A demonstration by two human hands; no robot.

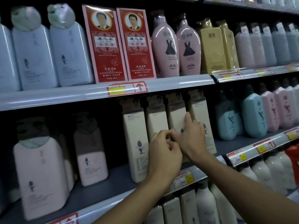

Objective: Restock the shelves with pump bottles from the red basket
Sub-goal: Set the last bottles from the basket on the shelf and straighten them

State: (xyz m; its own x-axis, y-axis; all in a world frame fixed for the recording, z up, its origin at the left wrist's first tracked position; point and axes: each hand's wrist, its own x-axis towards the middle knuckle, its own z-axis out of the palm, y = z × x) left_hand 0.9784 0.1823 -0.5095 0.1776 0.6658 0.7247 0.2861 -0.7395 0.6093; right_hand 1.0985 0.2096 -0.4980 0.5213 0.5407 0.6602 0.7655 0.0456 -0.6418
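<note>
A store shelving unit fills the view, with the middle shelf [100, 180] running across at hand height and the upper shelf [161, 85] above it, each edged with a rail of price tags.

On the upper shelf stand white pump bottles [34, 57] with wrapped heads at the left, then two red boxes [119, 44] side by side, two pink bottles [175, 47] printed with a black dress, yellow bottles [212, 47], and pale grey bottles [258, 46] toward the right end.

On the middle shelf, large pink pump bottles [40, 173] with dark shoulders stand at the left. To their right is a row of four tall cream pump bottles [135, 143], standing upright and touching side to side; the leftmost carries the word "Scented". Further right are light blue bottles [254, 113] and pink ones [271, 109].

Below, the tops of more cream and white bottles [186, 209] show on the lowest shelf.

Both hands reach to the cream row. The left hand [163, 149] has its fingers curled in front of the second bottle; whether it grips anything I cannot tell. The right hand [192, 136] lies against the third and fourth bottles with its forefinger stretched straight up along the seam between them.

The red basket is out of view.
</note>
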